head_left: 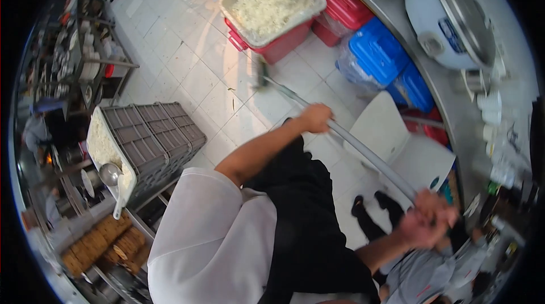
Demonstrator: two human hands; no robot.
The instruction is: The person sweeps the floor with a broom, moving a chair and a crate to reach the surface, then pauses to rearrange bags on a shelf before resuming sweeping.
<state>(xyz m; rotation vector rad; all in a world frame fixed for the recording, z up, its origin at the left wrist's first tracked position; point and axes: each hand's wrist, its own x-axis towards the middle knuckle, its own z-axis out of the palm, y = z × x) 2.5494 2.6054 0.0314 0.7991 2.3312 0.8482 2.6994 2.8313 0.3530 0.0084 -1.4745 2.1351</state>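
Two bare hands on a long grey pole over pale tiles

From the head view, the left hand point(315, 118) is closed around the smooth, round pole point(369, 155) partway along. The right hand point(427, 219), blurred, is clamped near its upper end. The pole slants down to a blurred, dark brush head point(260, 74) at the glossy, square-tiled floor point(200, 91), near a red plastic tub point(284, 45). Above that tub sits a rounded rectangular white container point(319, 7), heaped with loose, grainy white rice point(275, 0).

Beside it are a red lidded bin point(346, 4) and blue lidded bins point(379, 49) with thin, crinkled clear plastic against them. A smooth white chair point(377, 128) stands beside the pole. Opposite, ribbed grey plastic crates point(150, 133) lie beside a second rice container point(126, 190), where a round, shiny metal ladle point(109, 174) rests. A domed metal lid point(462, 11) tops a bulging white cooker point(432, 26) on the steel counter point(392, 3).
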